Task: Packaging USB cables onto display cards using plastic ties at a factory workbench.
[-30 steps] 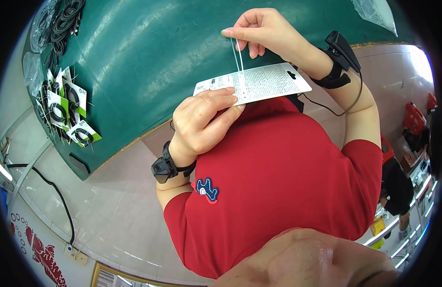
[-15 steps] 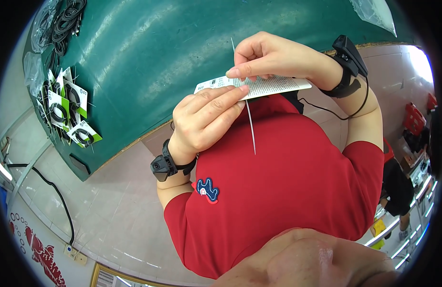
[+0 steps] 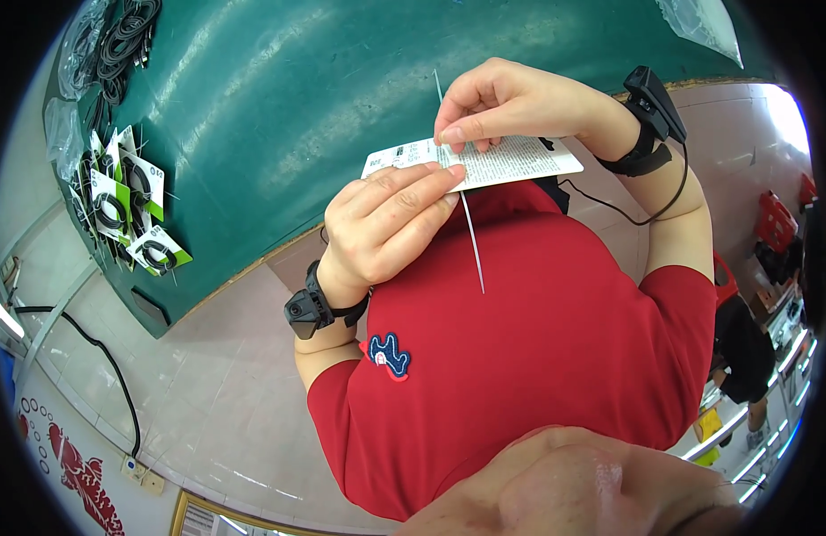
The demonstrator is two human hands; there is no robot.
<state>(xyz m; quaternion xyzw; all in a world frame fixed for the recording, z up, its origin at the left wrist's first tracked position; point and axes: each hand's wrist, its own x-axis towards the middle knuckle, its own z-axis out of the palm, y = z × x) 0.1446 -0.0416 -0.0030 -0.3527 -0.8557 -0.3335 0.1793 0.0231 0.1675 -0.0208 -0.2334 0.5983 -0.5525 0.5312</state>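
The thin white tie [image 3: 471,241] has slid down through the white card [image 3: 520,161] since a second ago and now pokes out below it. Right hand [image 3: 502,103] pinches tie and card at centre top; left hand [image 3: 386,223] grips the card's lower edge, wrist bent, above the green surface [image 3: 279,107].

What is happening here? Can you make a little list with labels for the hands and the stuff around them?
left hand: left hand grips the near edge of a white printed card
right hand: right hand pinches a thin white tie at the card's top edge
tie: runs across the card, sticking out above and below
table: green table lies beyond the card
on table: packaged cables on the left
clothing: red shirt
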